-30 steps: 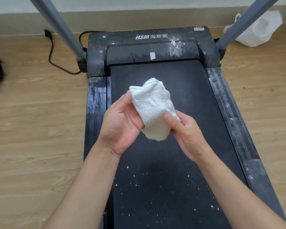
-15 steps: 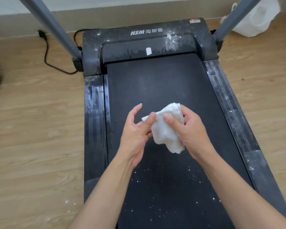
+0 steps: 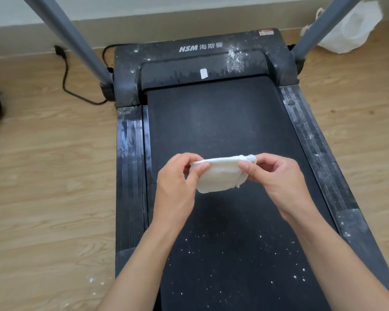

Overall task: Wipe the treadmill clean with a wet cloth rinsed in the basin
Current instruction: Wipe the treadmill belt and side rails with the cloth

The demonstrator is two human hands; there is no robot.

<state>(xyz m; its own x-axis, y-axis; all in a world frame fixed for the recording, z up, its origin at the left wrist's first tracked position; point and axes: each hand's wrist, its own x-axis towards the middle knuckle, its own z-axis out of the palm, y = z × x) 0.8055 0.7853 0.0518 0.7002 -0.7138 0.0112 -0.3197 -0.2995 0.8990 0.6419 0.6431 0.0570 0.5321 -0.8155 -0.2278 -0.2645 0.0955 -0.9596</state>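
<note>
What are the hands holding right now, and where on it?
Both hold the folded white cloth above the treadmill belt. The left hand pinches its left end; the right hand pinches its bunched right end.

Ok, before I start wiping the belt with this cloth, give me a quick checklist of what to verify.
1. Fold: white terry cloth folded into a pad: ok.
2. Grip: left hand and right hand pinch its opposite ends: ok.
3. Wetness of the cloth: cannot tell.
4. Surface: black treadmill belt free of white specks: not ok, the near end is speckled.
5. Front: dark motor cover clean: not ok, it has a powder patch.
6. Basin within reach: cannot tell, none in view.
</note>
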